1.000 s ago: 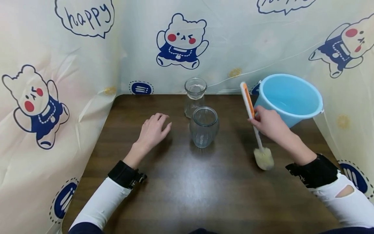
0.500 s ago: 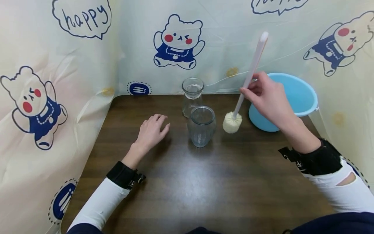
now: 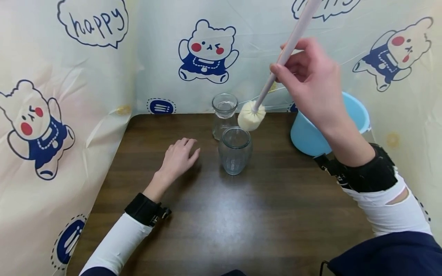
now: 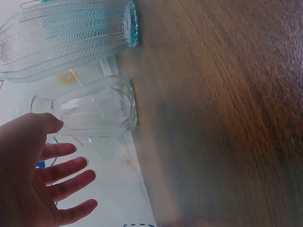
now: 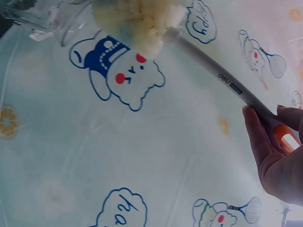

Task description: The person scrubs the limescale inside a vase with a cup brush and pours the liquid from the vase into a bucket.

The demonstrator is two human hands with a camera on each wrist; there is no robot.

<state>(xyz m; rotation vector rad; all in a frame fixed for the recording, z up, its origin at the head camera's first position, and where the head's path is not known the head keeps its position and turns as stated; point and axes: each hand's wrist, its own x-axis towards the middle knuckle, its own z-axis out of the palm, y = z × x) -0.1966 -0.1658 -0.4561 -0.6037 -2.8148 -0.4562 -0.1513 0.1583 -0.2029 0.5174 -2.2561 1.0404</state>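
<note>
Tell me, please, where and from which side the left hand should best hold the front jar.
Probably round the bulging body of the front jar, from its left: it stands upright, the left hand is on that side, nothing visible lies between, and holding below the rim leaves the mouth free.

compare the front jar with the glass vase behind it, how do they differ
Shape: the jar has a rounded body and wide mouth; the vase narrows to a neck under a flared rim.
Surface: the jar is ribbed with a bumpy texture; the vase looks smoother.
Place: the jar stands nearer the person, the vase farther back.
Shared: both are see-through and upright on the table.
</note>
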